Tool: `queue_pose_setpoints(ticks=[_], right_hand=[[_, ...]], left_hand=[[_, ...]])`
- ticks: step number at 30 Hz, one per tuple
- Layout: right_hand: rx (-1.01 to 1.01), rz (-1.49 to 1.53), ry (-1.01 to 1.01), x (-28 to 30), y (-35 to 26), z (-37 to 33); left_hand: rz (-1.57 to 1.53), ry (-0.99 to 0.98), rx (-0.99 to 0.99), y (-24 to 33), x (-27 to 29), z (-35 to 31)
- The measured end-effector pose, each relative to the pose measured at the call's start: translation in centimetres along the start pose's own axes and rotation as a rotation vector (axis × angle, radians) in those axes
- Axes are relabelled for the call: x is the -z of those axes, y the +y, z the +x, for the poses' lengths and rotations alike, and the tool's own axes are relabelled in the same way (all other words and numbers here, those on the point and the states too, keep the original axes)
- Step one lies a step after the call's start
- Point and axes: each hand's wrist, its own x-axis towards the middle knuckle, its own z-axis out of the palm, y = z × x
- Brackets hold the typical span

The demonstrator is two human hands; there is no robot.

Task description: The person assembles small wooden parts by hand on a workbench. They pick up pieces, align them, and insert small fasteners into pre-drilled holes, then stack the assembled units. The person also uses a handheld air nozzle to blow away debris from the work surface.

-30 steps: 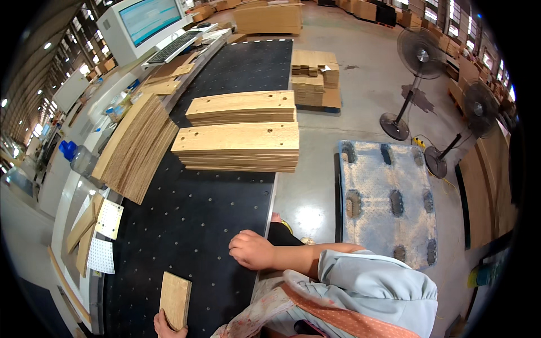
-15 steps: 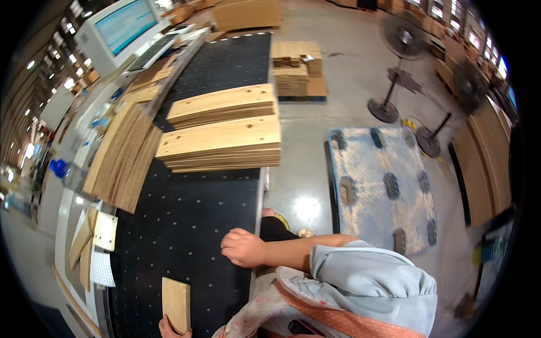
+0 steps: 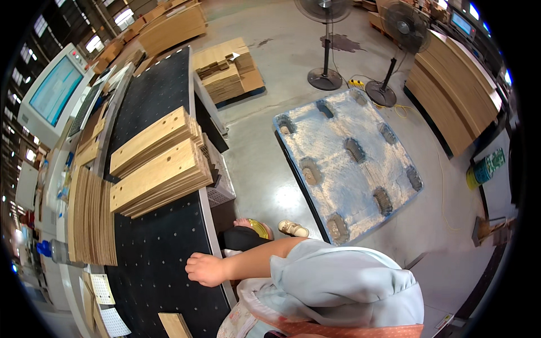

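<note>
My right hand [image 3: 206, 270] rests on the black dotted tabletop [image 3: 152, 248] near its right edge. Its fingers are curled in, and I see nothing held in them. At the bottom edge of the picture lies the end of a short light-wood board [image 3: 174, 325], the rest of it cut off. My left hand is out of the picture. Ahead on the tabletop sit two stacks of long drilled boards, a nearer stack [image 3: 160, 174] and a farther stack [image 3: 149, 141]. To their left, a row of boards [image 3: 93, 219] stands on edge.
At the left are a monitor [image 3: 56, 93], a keyboard [image 3: 84, 115] and a blue-capped bottle [image 3: 53, 250]. A worn blue pallet [image 3: 332, 149] lies on the floor to the right. Beyond it stand a pedestal fan [image 3: 326, 76] and stacked panels [image 3: 451, 96]. A crate [image 3: 218, 174] sits beside the table.
The view has swung to the right, bringing more of the pallet and floor in. My left hand, earlier at the short board, has left the picture. My right hand stays on the tabletop.
</note>
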Motion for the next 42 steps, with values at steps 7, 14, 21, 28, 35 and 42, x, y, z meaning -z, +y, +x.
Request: queue_pose_setpoints(ticks=[7, 14, 21, 28, 35, 42], right_hand=[[-0.021, 0.022, -0.045, -0.8, 0.4, -0.3], [-0.011, 0.039, 0.009, -0.7, 0.2, -0.2], [-0.007, 0.066, -0.056, -0.2, 0.2, -0.1], [0.033, 0.009, -0.012, 0.8, 0.2, 0.0], [-0.004, 0.033, -0.191, 2.0, -0.5, 1.0], [-0.017, -0.045, -0.218, 2.4, -1.2, 1.9]], left_hand=[[-0.273, -0.226, 0.279, 5.9, 4.7, 5.7], [-0.342, -0.289, 0.331, 12.8, 12.9, 12.6], [-0.371, -0.304, 0.378, 13.3, 13.9, 12.8], [-0.357, -0.335, 0.526, 15.6, 15.4, 14.2], [-0.335, -0.260, 0.469, 16.8, 17.7, 15.3], [-0.310, -0.168, 0.566, 17.4, 17.4, 15.1]])
